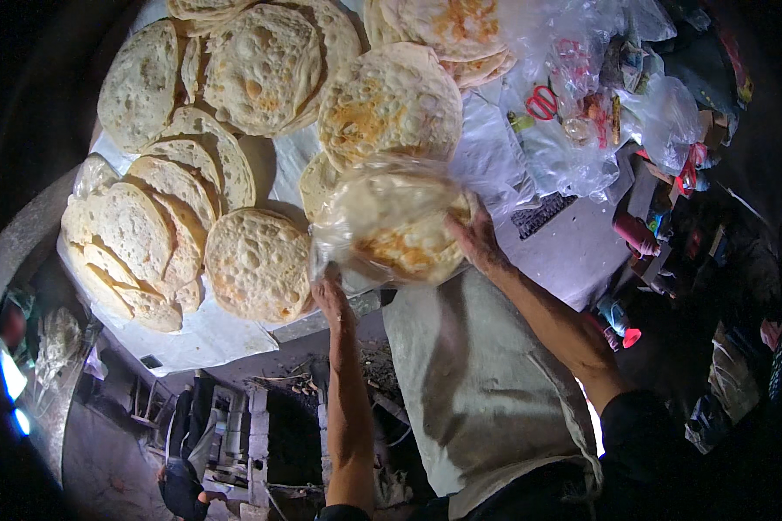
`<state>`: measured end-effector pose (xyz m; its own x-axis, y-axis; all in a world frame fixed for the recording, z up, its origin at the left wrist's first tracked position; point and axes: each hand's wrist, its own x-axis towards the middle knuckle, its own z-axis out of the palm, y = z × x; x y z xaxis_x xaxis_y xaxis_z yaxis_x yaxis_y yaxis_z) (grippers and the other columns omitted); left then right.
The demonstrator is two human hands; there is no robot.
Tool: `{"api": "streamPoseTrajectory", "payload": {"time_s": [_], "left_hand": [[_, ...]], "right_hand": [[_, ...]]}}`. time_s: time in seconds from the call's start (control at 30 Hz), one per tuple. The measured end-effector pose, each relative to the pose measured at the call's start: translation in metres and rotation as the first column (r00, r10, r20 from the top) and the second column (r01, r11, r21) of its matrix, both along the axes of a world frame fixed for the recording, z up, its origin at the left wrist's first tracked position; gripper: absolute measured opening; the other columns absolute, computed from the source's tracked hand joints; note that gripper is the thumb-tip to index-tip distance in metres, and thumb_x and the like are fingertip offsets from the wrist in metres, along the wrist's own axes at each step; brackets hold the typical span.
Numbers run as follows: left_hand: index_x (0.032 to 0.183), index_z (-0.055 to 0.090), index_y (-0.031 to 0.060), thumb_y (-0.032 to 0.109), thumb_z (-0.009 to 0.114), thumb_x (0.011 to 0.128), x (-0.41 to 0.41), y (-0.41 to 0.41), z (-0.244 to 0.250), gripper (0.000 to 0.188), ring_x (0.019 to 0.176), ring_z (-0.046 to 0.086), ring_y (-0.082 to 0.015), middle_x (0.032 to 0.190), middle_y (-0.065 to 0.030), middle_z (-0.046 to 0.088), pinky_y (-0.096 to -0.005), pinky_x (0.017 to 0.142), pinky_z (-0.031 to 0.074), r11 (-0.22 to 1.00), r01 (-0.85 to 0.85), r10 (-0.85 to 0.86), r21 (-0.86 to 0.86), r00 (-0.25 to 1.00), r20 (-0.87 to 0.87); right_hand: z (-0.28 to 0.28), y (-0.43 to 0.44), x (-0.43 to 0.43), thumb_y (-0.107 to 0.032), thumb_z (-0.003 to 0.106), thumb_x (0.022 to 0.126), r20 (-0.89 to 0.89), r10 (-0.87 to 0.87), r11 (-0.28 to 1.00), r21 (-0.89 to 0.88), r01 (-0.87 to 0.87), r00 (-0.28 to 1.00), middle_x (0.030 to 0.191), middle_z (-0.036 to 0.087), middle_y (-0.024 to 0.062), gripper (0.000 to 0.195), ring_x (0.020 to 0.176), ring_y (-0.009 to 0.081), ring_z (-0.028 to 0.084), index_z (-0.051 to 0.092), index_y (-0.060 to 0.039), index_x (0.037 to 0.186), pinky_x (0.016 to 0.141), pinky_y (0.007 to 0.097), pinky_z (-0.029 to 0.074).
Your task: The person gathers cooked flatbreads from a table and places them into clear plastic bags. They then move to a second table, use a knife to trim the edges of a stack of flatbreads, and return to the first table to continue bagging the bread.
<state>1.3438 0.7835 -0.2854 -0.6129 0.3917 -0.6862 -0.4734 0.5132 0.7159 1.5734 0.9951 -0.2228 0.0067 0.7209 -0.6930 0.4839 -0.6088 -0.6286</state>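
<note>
A round flatbread (410, 251) with browned patches lies inside or under a clear plastic bag (378, 182) at the table's front edge. It is partly blurred. My left hand (331, 296) pinches the bag's lower left edge. On the other side, my right hand (476, 234) grips the bread's right rim; whether film lies between fingers and bread I cannot tell. Just left of my left hand sits a stack of blistered flatbreads (257, 264). Behind the bag lies another large flatbread (391, 107), browned on its left part.
More flatbreads (137, 228) overlap at the left, and stacks (264, 68) stand farther back. Plastic bags (580, 150) and red-handled scissors (541, 103) lie at the right. A pale apron (476, 384) hangs before me. Another person (186, 478) is at the lower left.
</note>
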Motion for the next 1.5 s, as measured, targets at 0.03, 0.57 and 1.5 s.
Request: {"api": "streamPoseTrajectory", "payload": {"time_s": [0.03, 0.57, 1.5], "left_hand": [[0.129, 0.052, -0.0047, 0.033, 0.056, 0.1, 0.0, -0.005, 0.002, 0.048, 0.099, 0.059, -0.0208, 0.111, -0.012, 0.062, -0.0317, 0.086, 0.047, 0.997, 0.076, -0.076, -0.011, 0.997, -0.008], [0.131, 0.052, -0.0038, 0.029, 0.05, 0.103, 0.006, 0.002, 0.02, 0.043, 0.095, 0.056, -0.0174, 0.112, -0.0098, 0.062, -0.03, 0.08, 0.044, 0.981, 0.192, -0.192, 0.0, 0.981, -0.021], [0.116, 0.058, -0.0051, 0.015, 0.056, 0.1, 0.05, 0.07, 0.265, 0.026, 0.057, 0.051, -0.0126, 0.07, -0.0061, 0.056, -0.0273, 0.055, 0.041, 0.976, -0.212, 0.204, 0.043, 0.968, 0.144]], "right_hand": [[0.0, -0.006, 0.003, -0.016, 0.07, 0.084, -0.059, 0.056, 0.987, 0.152, -0.047, 0.997, 0.102, 0.067, 0.0159, 0.048, 0.1, 0.0221, 0.063, 0.054, 0.0063, 0.124, 0.087, 0.0355, 0.053], [-0.023, 0.001, 0.016, -0.009, 0.072, 0.08, 0.331, 0.429, 0.839, 0.197, -0.506, 0.84, 0.126, 0.059, 0.0217, 0.052, 0.11, 0.0346, 0.061, 0.055, 0.0066, 0.126, 0.096, 0.0388, 0.048], [0.097, 0.126, -0.032, -0.009, 0.057, 0.096, 0.179, 0.606, 0.674, 0.403, -0.619, 0.775, 0.117, 0.063, 0.0215, 0.029, 0.109, 0.0362, 0.061, 0.059, 0.0022, 0.123, 0.095, 0.0423, 0.048]]}}
